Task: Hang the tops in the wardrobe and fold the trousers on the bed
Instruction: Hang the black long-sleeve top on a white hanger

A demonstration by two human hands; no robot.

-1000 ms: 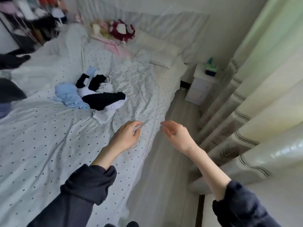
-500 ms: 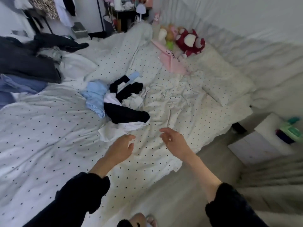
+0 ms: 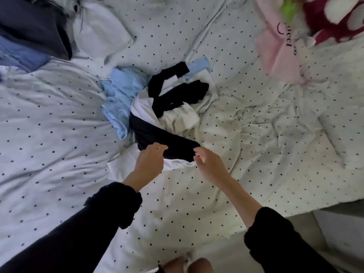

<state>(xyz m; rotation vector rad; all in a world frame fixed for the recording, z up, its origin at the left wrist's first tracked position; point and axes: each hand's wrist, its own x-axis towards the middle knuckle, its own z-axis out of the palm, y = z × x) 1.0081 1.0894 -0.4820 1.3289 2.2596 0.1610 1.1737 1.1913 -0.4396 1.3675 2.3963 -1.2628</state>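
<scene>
The left hand's [image 3: 150,160] fingers [image 3: 160,147] are curled and pinch the near edge of a black garment [image 3: 167,141], while the right hand [image 3: 209,164] has its fingertips bent at the same garment's right end, touching the cloth; whether they grip it cannot be told. The black garment lies on a white garment [image 3: 126,164] at the near side of a small heap in the middle of the bed [image 3: 49,119]. Further into the heap are a light blue knitted top [image 3: 120,95] on the left and a crumpled cream garment [image 3: 182,120] on the right. The bed has a white sheet with black dots. Dark clothes [image 3: 35,22] lie at the upper left, a pink cloth [image 3: 279,50] and a red plush toy [image 3: 334,18] at the upper right.
</scene>
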